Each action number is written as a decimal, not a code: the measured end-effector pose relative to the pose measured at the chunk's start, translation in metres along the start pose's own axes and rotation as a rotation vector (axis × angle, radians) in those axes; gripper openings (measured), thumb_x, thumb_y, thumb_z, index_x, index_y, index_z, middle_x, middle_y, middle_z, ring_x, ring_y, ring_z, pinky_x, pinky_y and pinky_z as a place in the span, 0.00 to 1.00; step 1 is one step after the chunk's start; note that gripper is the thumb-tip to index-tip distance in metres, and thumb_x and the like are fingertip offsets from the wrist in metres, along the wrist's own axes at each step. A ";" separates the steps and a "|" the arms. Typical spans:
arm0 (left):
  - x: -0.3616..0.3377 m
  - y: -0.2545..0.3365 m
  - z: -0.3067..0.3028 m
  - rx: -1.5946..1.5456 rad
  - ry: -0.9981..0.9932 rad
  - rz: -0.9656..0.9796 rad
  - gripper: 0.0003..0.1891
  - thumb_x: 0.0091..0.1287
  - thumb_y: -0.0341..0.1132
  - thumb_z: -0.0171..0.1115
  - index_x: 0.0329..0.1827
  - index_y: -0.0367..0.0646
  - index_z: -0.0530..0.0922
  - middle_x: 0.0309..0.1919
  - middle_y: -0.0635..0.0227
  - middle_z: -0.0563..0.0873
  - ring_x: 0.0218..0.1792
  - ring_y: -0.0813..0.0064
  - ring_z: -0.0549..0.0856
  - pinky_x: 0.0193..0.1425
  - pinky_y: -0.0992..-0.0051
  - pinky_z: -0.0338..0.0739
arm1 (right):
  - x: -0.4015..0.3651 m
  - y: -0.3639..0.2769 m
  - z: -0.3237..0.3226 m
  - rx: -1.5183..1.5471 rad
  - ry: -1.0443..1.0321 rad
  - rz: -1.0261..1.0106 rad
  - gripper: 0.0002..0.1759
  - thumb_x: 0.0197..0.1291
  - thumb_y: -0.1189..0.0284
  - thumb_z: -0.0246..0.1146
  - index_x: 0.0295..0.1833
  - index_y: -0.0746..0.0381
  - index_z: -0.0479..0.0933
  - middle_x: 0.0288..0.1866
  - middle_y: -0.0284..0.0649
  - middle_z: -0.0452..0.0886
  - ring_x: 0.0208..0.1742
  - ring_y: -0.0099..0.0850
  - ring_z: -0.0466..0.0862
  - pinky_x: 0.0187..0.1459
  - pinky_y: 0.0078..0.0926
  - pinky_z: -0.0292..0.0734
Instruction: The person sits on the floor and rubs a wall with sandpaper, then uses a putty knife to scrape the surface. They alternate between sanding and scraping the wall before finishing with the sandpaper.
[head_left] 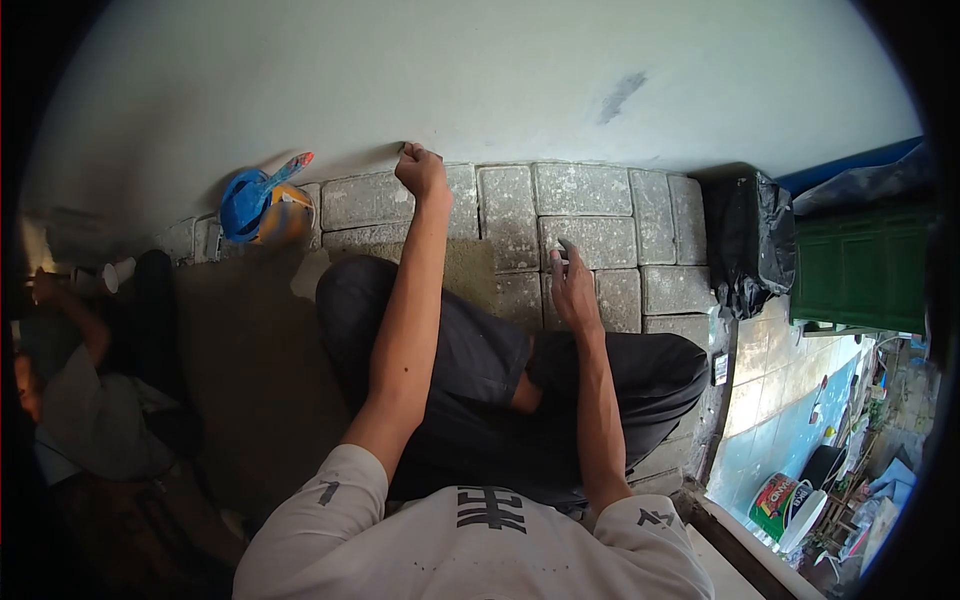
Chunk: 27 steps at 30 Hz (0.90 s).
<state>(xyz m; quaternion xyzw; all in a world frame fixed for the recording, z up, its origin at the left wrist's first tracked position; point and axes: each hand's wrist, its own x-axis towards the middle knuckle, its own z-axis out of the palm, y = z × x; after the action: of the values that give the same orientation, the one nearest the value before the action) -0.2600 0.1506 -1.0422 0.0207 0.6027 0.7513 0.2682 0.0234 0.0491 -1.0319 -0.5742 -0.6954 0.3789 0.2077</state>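
Observation:
My left hand (pixel 421 172) is closed in a fist against the pale wall (pixel 480 80), low down near its base. A small dark edge shows at the knuckles, too little to name what it holds. Over the grey paving blocks (pixel 585 190), my right hand (pixel 573 288) hovers in front of my crossed legs, its fingers apart and greyish at the tips. I make out nothing held in it. To the left of my left hand, a blue container with a brush-like tool (pixel 285 173) across it stands by the wall.
A yellow-orange container (pixel 285 215) adjoins the blue one. Another person (pixel 100 400) sits in shadow at left. On the right are a black plastic-covered box (pixel 750 235), a green crate (pixel 860 265) and a paint bucket (pixel 785 508). A dark smudge (pixel 622 97) marks the wall.

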 end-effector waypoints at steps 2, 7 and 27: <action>0.000 -0.001 0.001 0.051 -0.070 0.031 0.13 0.80 0.27 0.50 0.32 0.38 0.73 0.21 0.73 0.76 0.22 0.80 0.74 0.31 0.76 0.70 | 0.001 0.005 0.001 -0.002 0.024 -0.030 0.26 0.81 0.62 0.52 0.70 0.71 0.68 0.53 0.68 0.83 0.52 0.63 0.85 0.54 0.53 0.78; 0.003 0.000 0.008 -0.018 0.110 -0.053 0.12 0.80 0.28 0.51 0.34 0.37 0.74 0.24 0.71 0.79 0.23 0.79 0.75 0.32 0.75 0.71 | 0.000 0.007 0.002 -0.027 0.069 -0.069 0.25 0.81 0.63 0.53 0.70 0.71 0.68 0.51 0.68 0.84 0.52 0.63 0.85 0.54 0.53 0.78; 0.023 0.006 -0.003 -0.201 0.021 -0.225 0.06 0.80 0.29 0.54 0.48 0.37 0.78 0.43 0.68 0.83 0.41 0.76 0.83 0.48 0.74 0.82 | -0.001 0.002 0.002 -0.019 0.077 -0.033 0.24 0.80 0.62 0.54 0.70 0.69 0.69 0.46 0.66 0.86 0.48 0.62 0.86 0.50 0.54 0.78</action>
<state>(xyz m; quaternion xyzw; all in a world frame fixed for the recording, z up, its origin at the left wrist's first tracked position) -0.2832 0.1571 -1.0443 -0.0817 0.5257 0.7731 0.3452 0.0230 0.0480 -1.0347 -0.5786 -0.6999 0.3463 0.2354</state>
